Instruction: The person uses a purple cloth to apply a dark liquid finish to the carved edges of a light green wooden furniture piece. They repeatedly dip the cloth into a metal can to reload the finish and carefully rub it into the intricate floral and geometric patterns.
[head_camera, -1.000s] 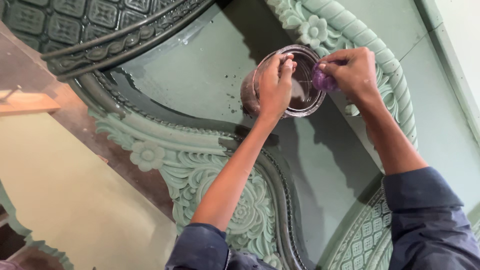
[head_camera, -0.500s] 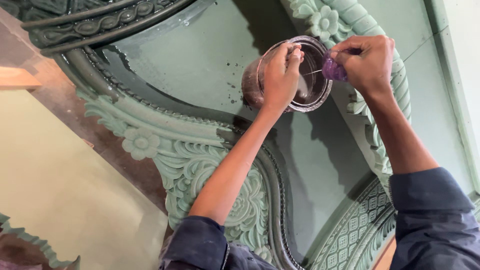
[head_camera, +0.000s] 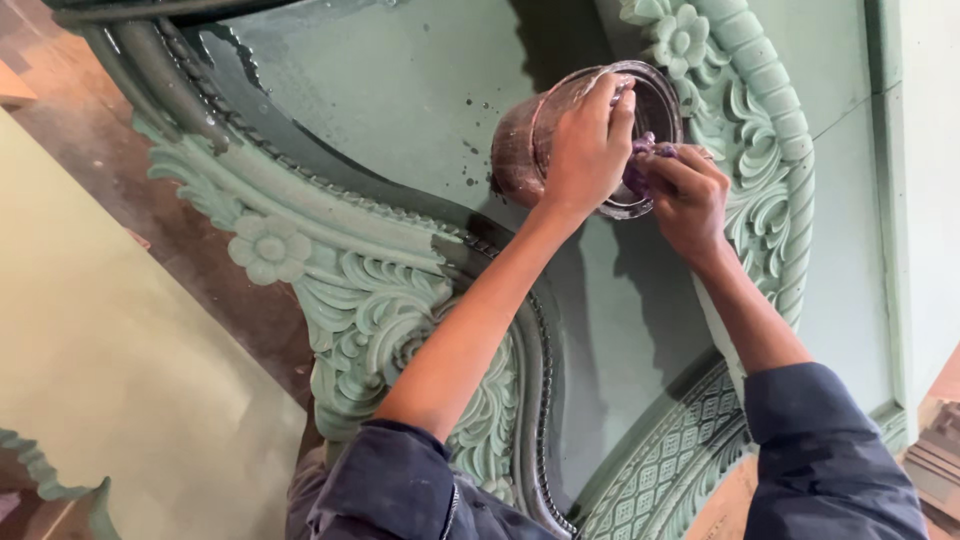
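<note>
My left hand (head_camera: 585, 145) grips a stained, clear round jar (head_camera: 520, 150) by its rim and holds it tilted above a green carved wooden panel (head_camera: 380, 310). The jar's mouth faces me, with dark liquid inside. My right hand (head_camera: 685, 195) pinches a small purple wad of cloth (head_camera: 640, 170) at the jar's opening, right against my left fingers. Both forearms are bare, with dark blue sleeves pushed up near the elbows.
The panel has carved flowers (head_camera: 268, 248), leaf scrolls and a rope-like border (head_camera: 790, 190) around a smooth dark green centre (head_camera: 400, 90) spotted with drips. A pale yellow flat board (head_camera: 110, 400) lies at the left across a brown floor strip (head_camera: 150, 200).
The view shifted, so jar and hands sit further right. My right hand moved the purple cloth in from the jar's right side to its mouth. The left hand kept its grip.
</note>
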